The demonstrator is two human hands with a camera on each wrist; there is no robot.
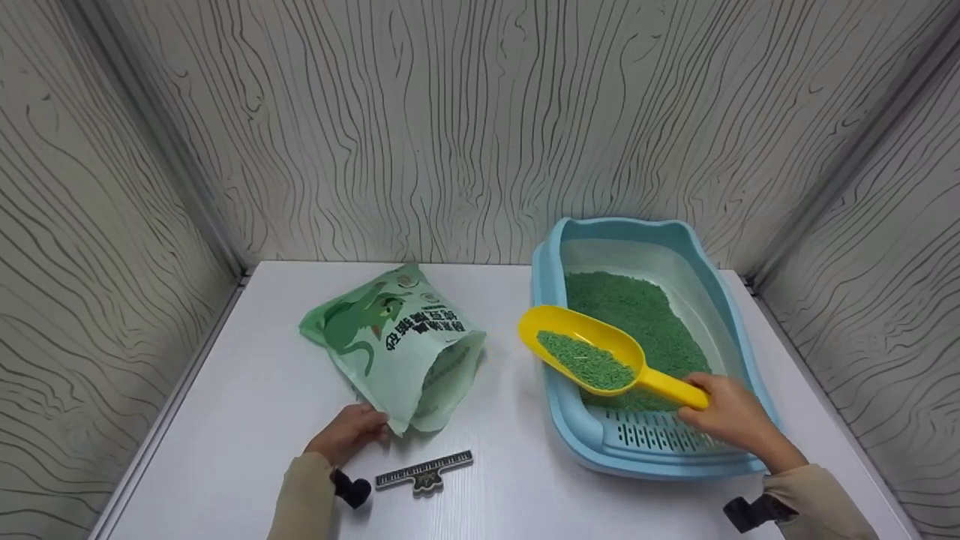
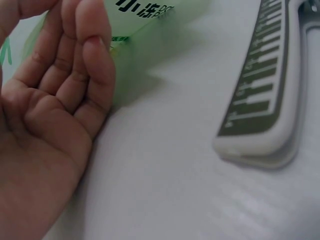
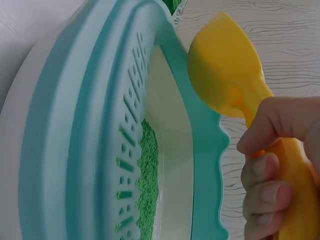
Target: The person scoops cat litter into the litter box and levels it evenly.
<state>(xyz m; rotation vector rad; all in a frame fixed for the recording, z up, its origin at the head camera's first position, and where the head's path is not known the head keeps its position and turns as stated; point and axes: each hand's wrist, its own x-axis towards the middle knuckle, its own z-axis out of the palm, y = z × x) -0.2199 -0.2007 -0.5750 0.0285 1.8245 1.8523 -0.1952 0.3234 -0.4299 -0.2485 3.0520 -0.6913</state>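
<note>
In the head view my right hand (image 1: 727, 416) grips the handle of a yellow scoop (image 1: 581, 322), which holds green cat litter pellets (image 1: 585, 361). The scoop is over the left rim of a blue litter box (image 1: 731, 315); more green litter (image 1: 630, 300) lies inside the box. The right wrist view shows my fingers (image 3: 267, 192) curled round the handle and the scoop's yellow underside (image 3: 225, 65). At the lower left edge of a green cat litter bag (image 1: 405, 330), near its gaping mouth, my left hand (image 1: 351, 433) holds the bag with curled fingers (image 2: 97, 60); the exact grip is partly hidden.
A dark clip (image 1: 424, 472) with a piano-key pattern lies on the white table (image 1: 247, 390), just right of my left wrist. Wood-grain panels (image 1: 420, 135) close off the back and both sides. The litter box has a slotted front ledge (image 1: 652, 435).
</note>
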